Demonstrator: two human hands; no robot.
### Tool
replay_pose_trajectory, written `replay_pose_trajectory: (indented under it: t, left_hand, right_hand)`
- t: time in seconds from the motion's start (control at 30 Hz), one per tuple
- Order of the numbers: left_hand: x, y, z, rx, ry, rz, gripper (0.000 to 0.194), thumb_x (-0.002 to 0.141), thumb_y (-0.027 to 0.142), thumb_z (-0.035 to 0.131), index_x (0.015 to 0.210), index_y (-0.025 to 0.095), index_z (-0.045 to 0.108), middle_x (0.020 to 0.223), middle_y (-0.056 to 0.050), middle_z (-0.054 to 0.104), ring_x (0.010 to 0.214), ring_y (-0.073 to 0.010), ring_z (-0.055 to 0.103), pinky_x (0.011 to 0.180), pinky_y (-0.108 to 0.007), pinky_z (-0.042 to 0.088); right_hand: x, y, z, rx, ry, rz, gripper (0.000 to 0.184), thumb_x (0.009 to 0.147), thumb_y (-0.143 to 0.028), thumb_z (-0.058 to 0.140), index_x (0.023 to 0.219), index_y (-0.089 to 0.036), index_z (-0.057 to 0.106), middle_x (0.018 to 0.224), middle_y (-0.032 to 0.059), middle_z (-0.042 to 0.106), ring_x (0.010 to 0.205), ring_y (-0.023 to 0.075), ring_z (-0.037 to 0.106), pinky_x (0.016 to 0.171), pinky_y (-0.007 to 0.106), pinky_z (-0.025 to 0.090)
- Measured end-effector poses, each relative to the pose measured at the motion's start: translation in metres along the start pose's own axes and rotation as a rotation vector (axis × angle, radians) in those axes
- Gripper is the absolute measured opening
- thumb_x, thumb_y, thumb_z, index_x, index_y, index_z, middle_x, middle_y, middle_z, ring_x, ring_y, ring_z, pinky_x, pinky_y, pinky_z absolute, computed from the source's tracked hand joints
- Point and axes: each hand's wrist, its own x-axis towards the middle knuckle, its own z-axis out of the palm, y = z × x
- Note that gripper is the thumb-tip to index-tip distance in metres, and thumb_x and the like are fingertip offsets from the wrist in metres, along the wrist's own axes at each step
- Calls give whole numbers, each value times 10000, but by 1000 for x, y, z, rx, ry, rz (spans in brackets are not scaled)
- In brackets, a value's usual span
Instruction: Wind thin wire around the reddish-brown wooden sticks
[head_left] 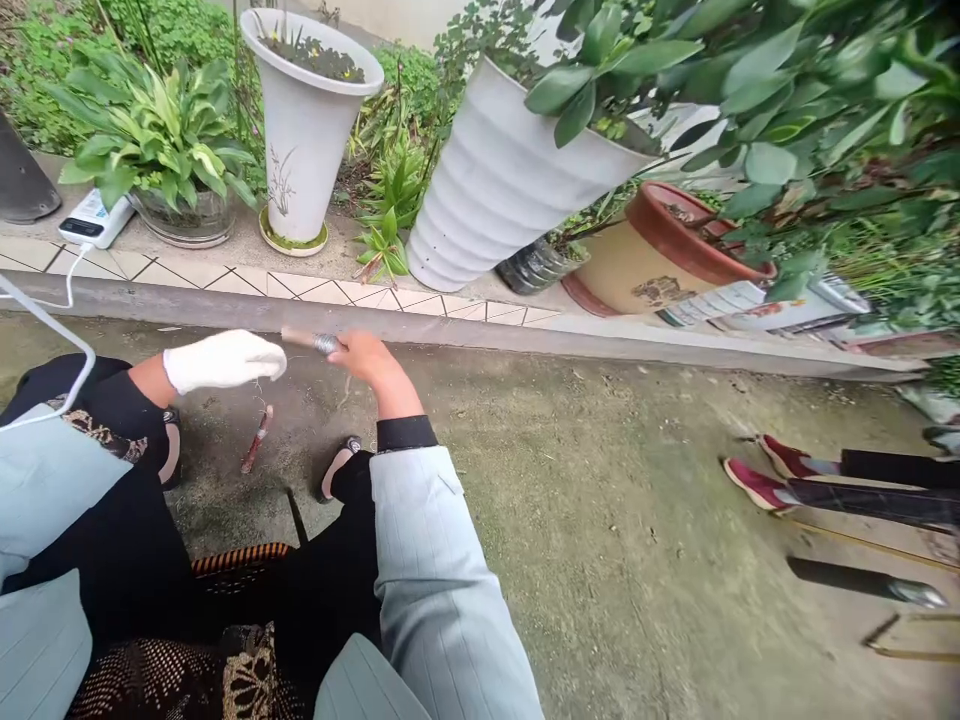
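My left hand [225, 362] wears a white glove, its fingers pressed together and curled downward. From under those fingers a thin thread [260, 392] runs down to a short reddish-brown stick [259, 440]. Whether that stick hangs or rests on the ground I cannot tell. My bare right hand [367, 362] grips a pale stick [301, 338] with a silvery winding [325, 343] around it near the fingers. The pale stick points left toward the glove, a small gap between them. A loose strand hangs below my right hand.
A low tiled ledge [315, 290] runs ahead, bearing a tall white planter [307, 130], a ribbed white pot [495, 180], a tan pot [645, 255] and a power bank [96, 218] with a white cable. Another person's red shoes [754, 485] are at the right on the concrete [600, 560].
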Motion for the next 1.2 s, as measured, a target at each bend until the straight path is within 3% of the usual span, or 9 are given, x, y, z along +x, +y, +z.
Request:
replay_pose_trajectory:
  t: [0.1, 0.17, 0.37, 0.53, 0.7, 0.8, 0.9, 1.03, 1.2]
  left_hand:
    - [0, -12, -18, 29, 76, -68, 324, 886, 391, 455, 826, 137, 645, 764, -8, 616, 698, -125, 507, 692, -215, 372]
    - [3, -19, -22, -144, 61, -128, 355, 863, 434, 467, 827, 130, 647, 759, -20, 611, 677, -125, 513, 669, -220, 392]
    - [13, -18, 1, -308, -48, -200, 412, 894, 454, 436, 958, 103, 642, 739, -36, 601, 629, -110, 477, 604, -209, 399]
    - [17, 2, 4, -173, -185, -155, 373, 920, 382, 428, 986, 92, 653, 850, -33, 649, 692, -100, 489, 677, -195, 409]
    - [18, 6, -5, -16, -150, -68, 343, 898, 361, 439, 889, 119, 681, 811, -14, 644, 706, -117, 525, 700, -195, 387]
    - [16, 1, -9, -2, -51, -120, 328, 869, 374, 462, 843, 124, 673, 776, -15, 629, 714, -131, 531, 699, -198, 392]
    - [15, 0, -8, -58, 29, -142, 311, 851, 379, 482, 841, 121, 656, 796, -22, 630, 742, -139, 538, 728, -211, 412]
    - [16, 5, 2, -248, 60, -209, 357, 885, 400, 432, 869, 105, 632, 747, -39, 602, 645, -120, 513, 639, -224, 426]
    - [17, 4, 21, -324, -54, -208, 364, 857, 449, 461, 889, 143, 656, 765, -32, 610, 618, -112, 518, 593, -211, 416]
  right_hand:
    - [-11, -1, -4, 171, -557, -220, 127, 737, -250, 674, 801, -140, 669, 639, 5, 617, 551, 96, 528, 542, 215, 389]
    - [-17, -3, -10, 418, -679, -413, 246, 703, -304, 717, 882, -141, 673, 657, -18, 624, 543, 77, 525, 528, 193, 410]
    - [-8, 0, -19, 1008, 2, -435, 322, 781, -439, 672, 829, -140, 561, 701, -20, 556, 570, 49, 491, 517, 156, 422]
    - [12, 12, -7, 906, 241, -212, 253, 885, -392, 543, 813, -150, 530, 721, -7, 538, 608, 62, 508, 568, 178, 437]
    - [10, 19, 3, 281, 226, -19, 145, 763, -236, 671, 713, -138, 577, 693, 25, 576, 721, 135, 557, 647, 240, 429]
    - [-2, 18, 7, 101, -148, -57, 143, 657, -187, 741, 632, -132, 611, 626, 22, 584, 699, 152, 577, 636, 248, 417]
    - [-19, 14, 6, 343, -449, -318, 205, 614, -269, 779, 713, -130, 665, 596, -29, 577, 618, 100, 558, 572, 202, 406]
    - [-38, 9, -10, 795, -213, -497, 315, 720, -408, 697, 851, -127, 641, 668, -51, 565, 603, 45, 525, 534, 150, 389]
    - [-28, 15, -24, 1027, 180, -340, 280, 809, -411, 643, 804, -144, 560, 705, -21, 545, 582, 45, 497, 537, 158, 421]
